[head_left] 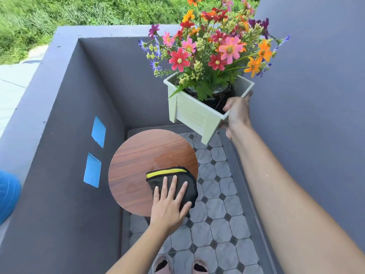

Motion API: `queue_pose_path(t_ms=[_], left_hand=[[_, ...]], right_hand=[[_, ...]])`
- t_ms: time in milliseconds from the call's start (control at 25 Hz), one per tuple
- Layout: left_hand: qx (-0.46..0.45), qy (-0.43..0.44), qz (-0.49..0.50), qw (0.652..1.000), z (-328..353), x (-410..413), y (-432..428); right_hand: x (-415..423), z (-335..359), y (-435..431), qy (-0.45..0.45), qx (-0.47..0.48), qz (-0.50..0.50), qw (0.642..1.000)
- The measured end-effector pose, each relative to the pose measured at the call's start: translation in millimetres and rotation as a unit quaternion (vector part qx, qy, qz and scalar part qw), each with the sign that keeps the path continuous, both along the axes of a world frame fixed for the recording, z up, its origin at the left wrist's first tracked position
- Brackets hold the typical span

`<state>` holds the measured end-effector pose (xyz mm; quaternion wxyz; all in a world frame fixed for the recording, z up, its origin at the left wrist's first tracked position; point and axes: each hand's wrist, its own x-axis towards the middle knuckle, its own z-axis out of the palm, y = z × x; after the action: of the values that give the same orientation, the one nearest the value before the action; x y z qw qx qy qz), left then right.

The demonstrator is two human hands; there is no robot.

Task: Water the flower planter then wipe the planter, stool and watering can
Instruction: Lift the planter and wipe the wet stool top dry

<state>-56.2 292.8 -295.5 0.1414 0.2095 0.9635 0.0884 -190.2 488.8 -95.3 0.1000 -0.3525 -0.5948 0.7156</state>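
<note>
The right hand (236, 113) is holding the flower planter (199, 109) lifted, fingers wrapped around its rim corner. Below and left of it, the left hand (169, 206) is pressing a black cloth (177, 175) flat, fingers spread, on the round wooden stool (138, 167) between grey walls (65, 135).

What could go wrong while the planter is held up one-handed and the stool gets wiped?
1. The right hand grips the planter by one rim corner only, and it hangs tilted in the air. It could slip or spill onto the tiled floor.
2. The left hand presses the black cloth at the stool top's edge, partly overhanging. Pushing there might tip the stool.
3. A wet patch shows beyond the cloth and could be missed.
</note>
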Motion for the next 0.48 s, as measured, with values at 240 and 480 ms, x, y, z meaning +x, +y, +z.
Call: queue_pose_path(t_ms=[240,480], left_hand=[[-0.020,-0.033,-0.020,0.999,-0.1,-33.8,34.8],[0.004,0.000,0.016,1.000,3.1,-83.2,65.8]], right_hand=[[-11.5,-6.8,10.4,-0.005,0.009,-0.003,1.000],[-22.3,-10.4,15.4,-0.010,0.006,-0.003,1.000]])
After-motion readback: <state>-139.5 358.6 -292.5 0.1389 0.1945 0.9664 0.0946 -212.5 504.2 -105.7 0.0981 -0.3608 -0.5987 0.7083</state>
